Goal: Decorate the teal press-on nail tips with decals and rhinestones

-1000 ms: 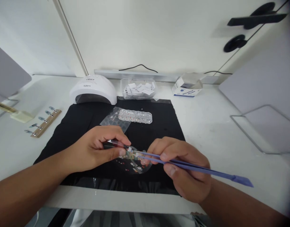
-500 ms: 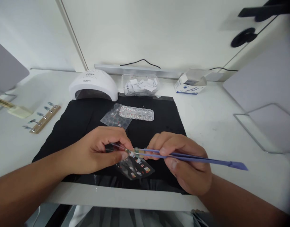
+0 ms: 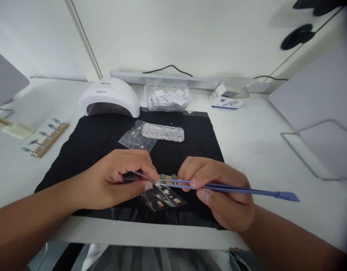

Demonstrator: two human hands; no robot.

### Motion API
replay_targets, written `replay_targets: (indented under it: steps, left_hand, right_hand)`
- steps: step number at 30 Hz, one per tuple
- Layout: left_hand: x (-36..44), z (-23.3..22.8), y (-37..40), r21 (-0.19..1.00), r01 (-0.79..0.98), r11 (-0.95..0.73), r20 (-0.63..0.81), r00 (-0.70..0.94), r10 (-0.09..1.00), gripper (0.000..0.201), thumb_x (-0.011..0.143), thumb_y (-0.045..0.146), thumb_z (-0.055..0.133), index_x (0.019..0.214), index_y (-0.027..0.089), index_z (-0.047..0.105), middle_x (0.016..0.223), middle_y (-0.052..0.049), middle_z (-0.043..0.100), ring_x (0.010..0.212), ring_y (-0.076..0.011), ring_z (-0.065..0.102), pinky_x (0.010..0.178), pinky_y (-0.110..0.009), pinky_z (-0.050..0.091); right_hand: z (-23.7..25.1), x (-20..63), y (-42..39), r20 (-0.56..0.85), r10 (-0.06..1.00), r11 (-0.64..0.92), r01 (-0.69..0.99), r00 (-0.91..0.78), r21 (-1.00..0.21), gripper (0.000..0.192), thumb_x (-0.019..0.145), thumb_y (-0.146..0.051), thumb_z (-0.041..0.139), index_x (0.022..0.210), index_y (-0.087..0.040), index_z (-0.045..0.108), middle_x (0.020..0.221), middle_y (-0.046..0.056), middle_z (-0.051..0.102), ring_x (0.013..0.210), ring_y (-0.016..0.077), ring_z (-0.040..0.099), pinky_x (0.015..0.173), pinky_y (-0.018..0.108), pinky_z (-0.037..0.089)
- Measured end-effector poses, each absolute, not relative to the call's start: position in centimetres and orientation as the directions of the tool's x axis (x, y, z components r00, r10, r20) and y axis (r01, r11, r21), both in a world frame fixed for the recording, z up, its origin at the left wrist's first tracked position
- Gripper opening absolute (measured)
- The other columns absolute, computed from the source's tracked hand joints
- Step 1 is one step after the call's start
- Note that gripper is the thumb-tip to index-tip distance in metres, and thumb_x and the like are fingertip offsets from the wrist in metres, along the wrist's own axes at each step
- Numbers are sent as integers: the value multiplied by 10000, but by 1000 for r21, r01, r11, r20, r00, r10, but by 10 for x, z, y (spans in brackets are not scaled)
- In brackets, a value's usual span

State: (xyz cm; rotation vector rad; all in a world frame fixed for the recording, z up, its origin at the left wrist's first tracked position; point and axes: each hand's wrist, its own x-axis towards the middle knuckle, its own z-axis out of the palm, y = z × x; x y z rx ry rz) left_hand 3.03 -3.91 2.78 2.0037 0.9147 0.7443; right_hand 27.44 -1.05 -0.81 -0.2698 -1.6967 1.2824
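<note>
My left hand (image 3: 130,175) pinches a clear sticker sheet (image 3: 164,197) printed with small colourful figures, bent between thumb and index finger. In my right hand (image 3: 218,188) is a pair of purple tweezers (image 3: 246,191), held level with the tips pointing left. Those tips meet the sheet right at my left fingertips; whether they grip a sticker is too small to tell. Behind the tweezers, a wooden nail-tip stand (image 3: 169,179) with dark green tips shows partly between my hands. Under everything lies a black mat (image 3: 94,139).
Farther back lie a rhinestone case (image 3: 163,132) and another clear sheet (image 3: 136,137). A white nail lamp (image 3: 109,97), a tub of white wipes (image 3: 168,98) and an alcohol pads box (image 3: 229,97) stand along the wall. A second nail-tip stand (image 3: 49,141) sits left, near a pale brush (image 3: 17,130).
The view has shifted slightly. A little more of the wooden stand shows between my hands, and the tweezer tips sit closer together. Both grips are the same.
</note>
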Motion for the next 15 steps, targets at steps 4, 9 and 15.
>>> replay_targets:
  steps: [4,9,15]
  left_hand:
    - [31,28,-40,842,328,-427,182,574,799,175,881,92,597,976,203,692,798,-16,656,700,-123,619,626,-237,506]
    - [32,27,-39,836,314,-450,199,590,782,194,872,61,593,983,197,676,820,-1,638,704,-95,615,624,-200,493]
    - [32,26,-40,845,314,-433,183,591,786,189,874,70,604,988,201,678,823,3,642,703,-93,620,624,-196,494]
  right_hand:
    - [-8,275,-10,549,652,420,-354,-523,-836,220,868,-124,552,986,-221,710,763,47,645,688,180,605,616,361,525]
    - [-11,275,-9,570,640,416,-391,-516,-821,241,855,-105,549,1001,-196,718,768,60,648,685,183,602,611,370,521]
    - [-12,276,-8,563,631,395,-403,-534,-826,266,847,-104,553,1025,-205,722,773,58,646,687,184,604,601,367,511]
